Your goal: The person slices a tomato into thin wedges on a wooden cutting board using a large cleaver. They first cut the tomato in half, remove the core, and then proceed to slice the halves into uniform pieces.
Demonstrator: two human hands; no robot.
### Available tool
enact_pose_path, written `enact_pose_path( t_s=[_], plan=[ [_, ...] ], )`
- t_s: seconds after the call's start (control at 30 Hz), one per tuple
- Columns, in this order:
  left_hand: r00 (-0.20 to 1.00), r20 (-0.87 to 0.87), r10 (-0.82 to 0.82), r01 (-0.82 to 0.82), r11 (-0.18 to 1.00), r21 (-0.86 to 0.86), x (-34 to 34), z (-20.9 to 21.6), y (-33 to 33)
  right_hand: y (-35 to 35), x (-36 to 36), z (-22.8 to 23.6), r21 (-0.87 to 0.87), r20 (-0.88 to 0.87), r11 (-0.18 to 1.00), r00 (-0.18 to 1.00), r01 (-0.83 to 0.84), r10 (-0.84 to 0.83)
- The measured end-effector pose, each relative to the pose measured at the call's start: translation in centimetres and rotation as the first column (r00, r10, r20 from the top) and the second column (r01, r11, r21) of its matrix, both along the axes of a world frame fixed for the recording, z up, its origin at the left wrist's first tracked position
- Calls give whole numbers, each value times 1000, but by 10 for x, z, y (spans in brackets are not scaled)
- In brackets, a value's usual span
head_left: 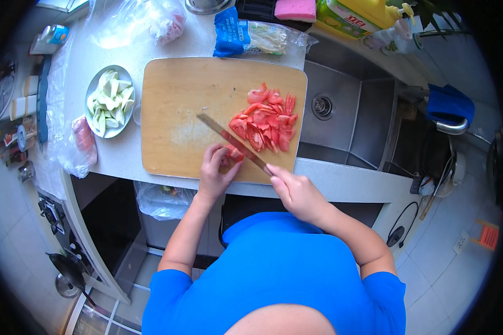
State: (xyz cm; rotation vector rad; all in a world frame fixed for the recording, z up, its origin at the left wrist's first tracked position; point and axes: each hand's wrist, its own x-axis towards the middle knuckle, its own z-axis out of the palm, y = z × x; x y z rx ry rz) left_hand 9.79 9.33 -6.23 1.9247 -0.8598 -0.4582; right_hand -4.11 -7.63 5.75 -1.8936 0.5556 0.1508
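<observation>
On the wooden cutting board (179, 111) lies a pile of cut tomato (271, 120), slices and wedges, toward the right side. My right hand (299, 192) grips the handle of a kitchen knife (211, 123), whose blade points up and to the left across the board. Close against the blade, my left hand (217, 173) holds a piece of tomato (234, 152) down at the board's near edge, fingers curled over it. A whitish, scuffed patch marks the board left of the blade.
Left of the board stands a bowl (88, 106) of pale green vegetable slices. A plastic bag of meat (82, 137) lies beside it. Behind are a blue packet of enoki mushrooms (265, 38) and a pink sponge (295, 9). A steel sink (369, 111) borders the right.
</observation>
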Motion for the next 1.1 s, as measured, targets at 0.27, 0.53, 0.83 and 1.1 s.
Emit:
enact_pose_path(
  t_s=[0.27,0.53,0.83,1.1],
  plan=[
    [997,-4,79,-79,994,-75,-6,-4,-2,0,-33,23,-171,-167,955,963,-241,213],
    [990,-11,142,-142,989,-50,-10,11,-10,7,-15,17,-255,-216,931,954,-261,208],
    [977,76,198,-194,979,-65,-16,2,-12,2,-20,6,-194,-261,955,950,-224,170],
    [979,2,205,-203,971,-127,-16,-6,-8,10,30,-64,-16,15,1000,1000,17,-17]
  ],
)
